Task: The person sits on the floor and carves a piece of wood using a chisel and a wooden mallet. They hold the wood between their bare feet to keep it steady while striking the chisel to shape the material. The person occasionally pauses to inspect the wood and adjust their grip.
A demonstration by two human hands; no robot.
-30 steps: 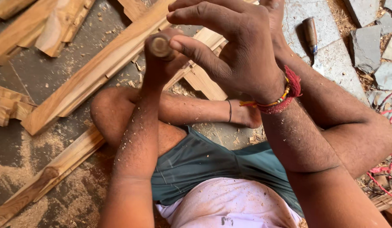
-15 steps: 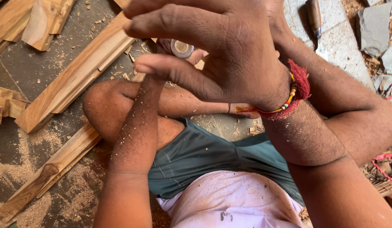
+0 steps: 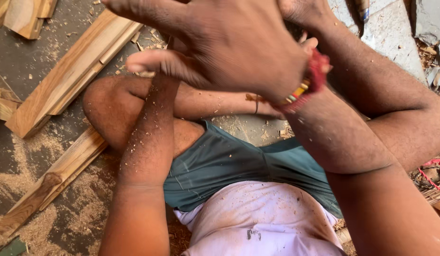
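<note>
My right hand [image 3: 220, 42] fills the top of the head view, close to the camera, back of the hand up, fingers and thumb spread. A red thread and a beaded band [image 3: 307, 83] circle its wrist. My left forearm [image 3: 149, 137], dusted with wood chips, rises from the lower left, and my left hand is hidden behind the right one. The small round-ended thing seen earlier in the left hand is out of sight. Below are my folded legs in green shorts [image 3: 229, 161].
Long moulded wooden strips [image 3: 73, 71] and another strip [image 3: 54, 180] lie on the grey floor at left among sawdust. A tool handle [image 3: 362, 7] rests on a stone slab [image 3: 390, 33] at top right. Red cord [image 3: 433, 170] lies at the right edge.
Both hands have come closer to the camera and shifted right. The right hand now covers the left hand and the round-ended thing it held.
</note>
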